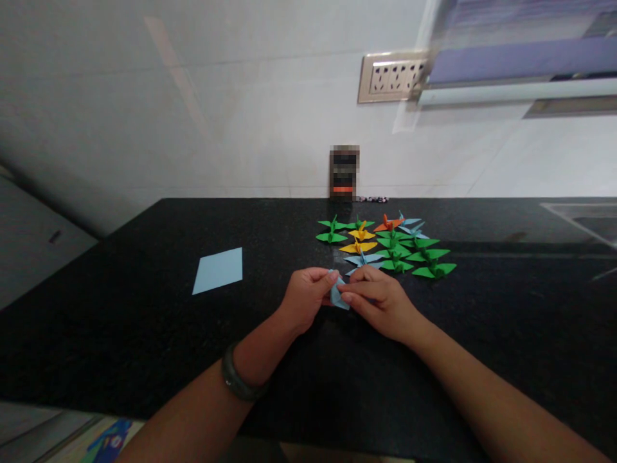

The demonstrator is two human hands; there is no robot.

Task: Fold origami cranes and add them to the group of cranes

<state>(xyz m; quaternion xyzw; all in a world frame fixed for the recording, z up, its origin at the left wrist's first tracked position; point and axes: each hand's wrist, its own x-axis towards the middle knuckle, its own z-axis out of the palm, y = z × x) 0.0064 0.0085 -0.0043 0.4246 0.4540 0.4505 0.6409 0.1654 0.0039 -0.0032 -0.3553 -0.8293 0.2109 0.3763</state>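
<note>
A small piece of light blue origami paper (340,298), partly folded, is held between my two hands above the dark counter. My left hand (308,294) pinches its left side between thumb and fingers. On the other side, my right hand (380,299) grips it with thumb and fingertips, which hide part of the folds. Just beyond my hands stand several folded paper cranes: green ones (434,269), yellow ones (359,247), an orange one (388,223) and light blue ones (364,259). A flat light blue paper sheet (218,271) lies off to the left.
The black counter (144,334) meets a pale tiled wall (260,128). Against that wall leans a dark upright object (344,173), its face pixelated, with a beaded strand (373,199) beside it. A socket panel (393,77) is mounted higher up.
</note>
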